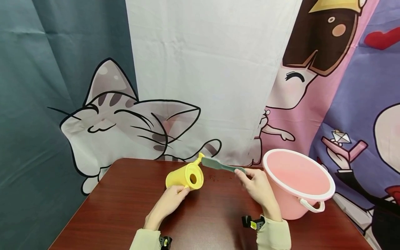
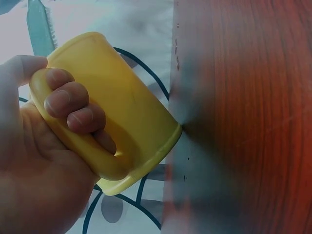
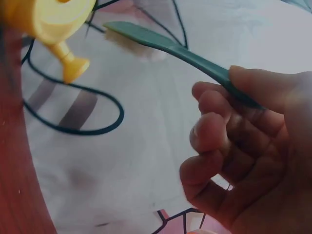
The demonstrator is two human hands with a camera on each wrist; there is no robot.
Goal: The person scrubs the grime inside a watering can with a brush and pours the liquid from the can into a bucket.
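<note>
My left hand (image 1: 170, 201) grips the handle of a yellow watering can (image 1: 179, 177), fingers curled through it in the left wrist view. The can is held tilted, its round opening facing me and its spout pointing right and away. Between thumb and fingers, my right hand (image 1: 258, 185) pinches the end of a green brush (image 1: 218, 164). Pale bristles (image 3: 131, 45) show on the brush's underside in the right wrist view. Its head is close to the spout (image 3: 73, 66); in the right wrist view a gap separates them.
A pink bucket (image 1: 282, 198) with a white rim and handle stands on the right of the dark red wooden table (image 1: 125, 201). Small drops or specks (image 1: 214, 178) lie on the table behind the hands. A printed cartoon curtain (image 1: 218, 69) hangs along the table's back edge.
</note>
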